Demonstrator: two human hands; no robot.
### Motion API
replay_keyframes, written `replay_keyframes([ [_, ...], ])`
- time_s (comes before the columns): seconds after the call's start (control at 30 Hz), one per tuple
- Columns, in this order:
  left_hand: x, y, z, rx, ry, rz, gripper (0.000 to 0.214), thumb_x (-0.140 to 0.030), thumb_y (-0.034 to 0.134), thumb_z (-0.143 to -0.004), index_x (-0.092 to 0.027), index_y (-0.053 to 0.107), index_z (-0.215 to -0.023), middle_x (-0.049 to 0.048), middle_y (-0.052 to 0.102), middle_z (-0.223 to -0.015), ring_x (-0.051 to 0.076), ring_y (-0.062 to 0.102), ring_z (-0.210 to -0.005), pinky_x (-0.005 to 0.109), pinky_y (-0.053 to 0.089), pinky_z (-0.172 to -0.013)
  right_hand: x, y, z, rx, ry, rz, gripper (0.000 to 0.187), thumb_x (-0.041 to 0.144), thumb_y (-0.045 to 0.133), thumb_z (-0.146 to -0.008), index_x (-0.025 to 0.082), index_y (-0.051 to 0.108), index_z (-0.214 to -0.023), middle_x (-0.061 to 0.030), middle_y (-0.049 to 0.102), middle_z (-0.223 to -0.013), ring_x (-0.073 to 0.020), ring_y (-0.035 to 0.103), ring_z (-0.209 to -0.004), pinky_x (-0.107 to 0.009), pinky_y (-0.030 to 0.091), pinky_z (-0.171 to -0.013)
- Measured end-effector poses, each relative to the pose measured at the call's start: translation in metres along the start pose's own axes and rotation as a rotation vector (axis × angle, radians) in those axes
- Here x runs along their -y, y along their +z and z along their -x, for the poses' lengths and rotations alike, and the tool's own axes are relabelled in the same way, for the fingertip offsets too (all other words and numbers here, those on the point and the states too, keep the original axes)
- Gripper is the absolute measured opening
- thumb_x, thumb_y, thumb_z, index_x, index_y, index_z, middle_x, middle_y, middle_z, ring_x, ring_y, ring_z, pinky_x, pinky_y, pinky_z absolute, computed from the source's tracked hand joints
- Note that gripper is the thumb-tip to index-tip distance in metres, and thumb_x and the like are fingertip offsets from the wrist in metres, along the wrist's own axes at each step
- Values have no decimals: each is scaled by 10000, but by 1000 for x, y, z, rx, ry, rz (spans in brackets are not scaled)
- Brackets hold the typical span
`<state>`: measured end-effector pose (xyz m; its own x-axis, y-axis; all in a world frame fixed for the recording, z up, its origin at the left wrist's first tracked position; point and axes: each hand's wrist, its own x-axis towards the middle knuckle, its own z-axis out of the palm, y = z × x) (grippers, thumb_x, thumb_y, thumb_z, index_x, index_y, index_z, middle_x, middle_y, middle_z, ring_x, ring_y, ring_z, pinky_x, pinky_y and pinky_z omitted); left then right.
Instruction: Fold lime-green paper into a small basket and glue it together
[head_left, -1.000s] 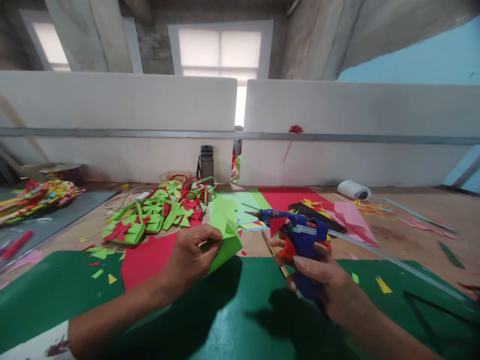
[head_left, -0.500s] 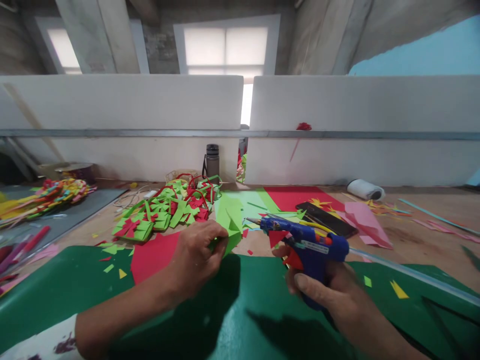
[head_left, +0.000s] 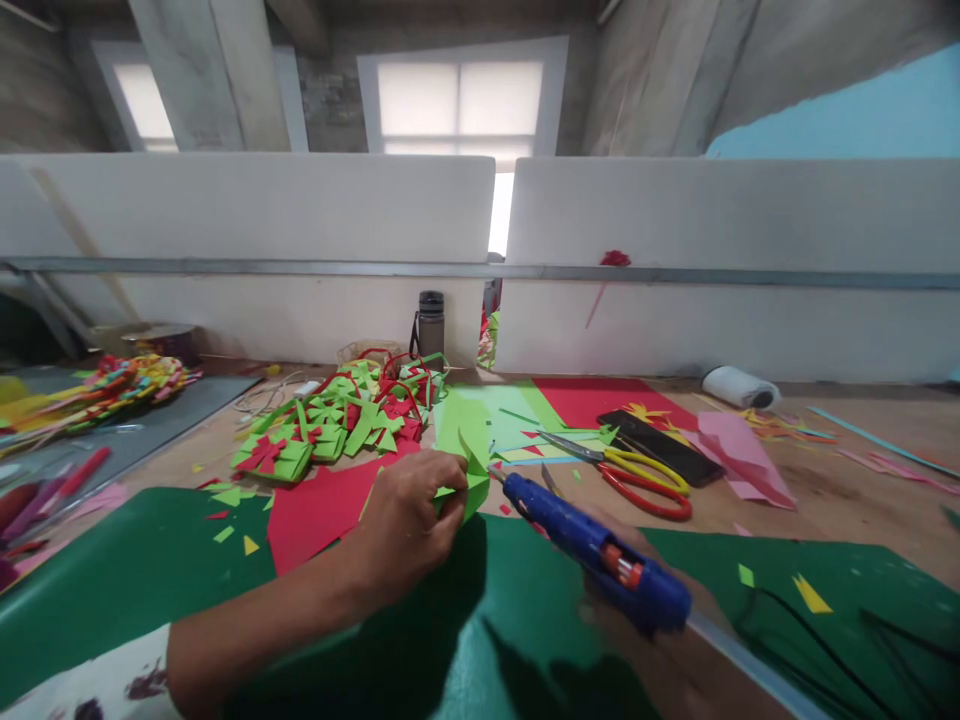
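My left hand (head_left: 409,525) pinches a folded light-green paper piece (head_left: 471,478) just above the dark green mat (head_left: 127,580). A blue glue gun (head_left: 592,550) is gripped from below in my right hand (head_left: 660,655), most of which is hidden under the gun and low in the picture. The gun's nozzle tip touches or nearly touches the green paper by my left fingers. A clear glue stick trails from the back of the gun toward the lower right.
A heap of green and red paper pieces (head_left: 337,420) lies behind my left hand. Scissors with yellow and red handles (head_left: 637,475) and a black phone (head_left: 660,445) rest on coloured sheets to the right. A dark bottle (head_left: 430,322) stands by the white partition. Colourful stacks (head_left: 105,385) sit far left.
My right hand has tipped the glue gun down and brought its nozzle left to the green paper. The left hand stayed put with the paper. The scissors are now uncovered.
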<state>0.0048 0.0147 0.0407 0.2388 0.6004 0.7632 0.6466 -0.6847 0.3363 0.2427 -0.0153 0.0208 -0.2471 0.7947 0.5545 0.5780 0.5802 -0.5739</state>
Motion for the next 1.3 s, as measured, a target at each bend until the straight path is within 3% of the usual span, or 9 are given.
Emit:
replay_keyframes([
  [0.17, 1, 4, 5, -5, 53, -72, 111, -74, 496, -766, -174, 512, -720, 42, 640, -750, 153, 597, -691, 273, 448, -637, 4, -2, 0, 34, -206, 67, 516, 269, 582, -772, 285, 454, -1272, -11, 693, -1043, -197, 682, -853, -195, 551, -679],
  [0.33, -2, 5, 6, 19, 81, -108, 118, -88, 480, -794, -171, 527, -725, 47, 624, -720, 150, 585, -682, 276, 464, -649, 19, -1, 4, -62, -123, 87, 441, 307, 516, -813, 260, 509, -1251, -29, 694, -1031, -213, 682, -845, -219, 562, -688],
  [0.63, -5, 6, 6, 66, 76, -99, 131, -103, 473, -808, -168, 529, -709, 36, 604, -670, 140, 564, -636, 265, 457, -615, 24, -3, 4, -14, 23, 27, 447, 317, 580, -753, 263, 568, -1197, -40, 702, -988, -259, 673, -852, -296, 570, -716],
  [1.0, -10, 1, 4, 90, 28, -98, 139, -78, 469, -793, -176, 525, -713, 35, 604, -689, 152, 579, -670, 262, 453, -634, 21, -3, 5, -36, -47, 49, 439, 337, 543, -779, 267, 555, -1212, -40, 692, -1018, -260, 671, -861, -307, 570, -722],
  [1.3, -6, 6, 8, 83, 49, -56, 123, -93, 470, -797, -172, 530, -724, 42, 611, -700, 145, 568, -661, 271, 459, -629, 28, -5, 3, -30, -19, 27, 425, 341, 533, -783, 276, 565, -1202, -44, 698, -995, -262, 676, -833, -321, 579, -697],
])
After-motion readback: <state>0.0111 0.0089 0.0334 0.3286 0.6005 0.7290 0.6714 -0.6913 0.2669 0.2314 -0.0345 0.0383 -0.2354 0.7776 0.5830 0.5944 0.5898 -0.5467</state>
